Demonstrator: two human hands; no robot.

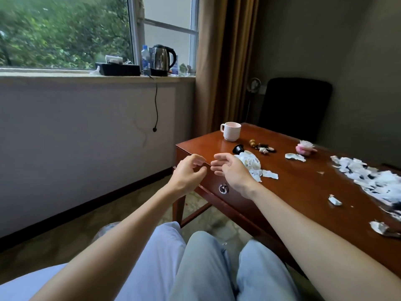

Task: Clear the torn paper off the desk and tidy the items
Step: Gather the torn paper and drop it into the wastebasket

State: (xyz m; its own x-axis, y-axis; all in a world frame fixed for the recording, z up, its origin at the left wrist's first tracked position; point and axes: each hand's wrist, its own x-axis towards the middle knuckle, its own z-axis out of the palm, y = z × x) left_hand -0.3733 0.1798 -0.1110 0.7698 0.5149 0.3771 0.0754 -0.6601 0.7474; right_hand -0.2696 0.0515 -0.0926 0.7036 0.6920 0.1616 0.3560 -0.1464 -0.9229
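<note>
Glossy red-brown wooden tabletop (293, 190), nr corner: crumpled white paper wad (251, 162) sits just past my right hand (233, 171), left hand (187, 172) farther; both loosely curled, empty.

Mug (230, 131) behind paper scraps (377, 181) on desk (303, 187).

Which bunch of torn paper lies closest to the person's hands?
The crumpled white wad at the left corner of the desk, just beyond the right hand; the big heap lies far right.
</note>
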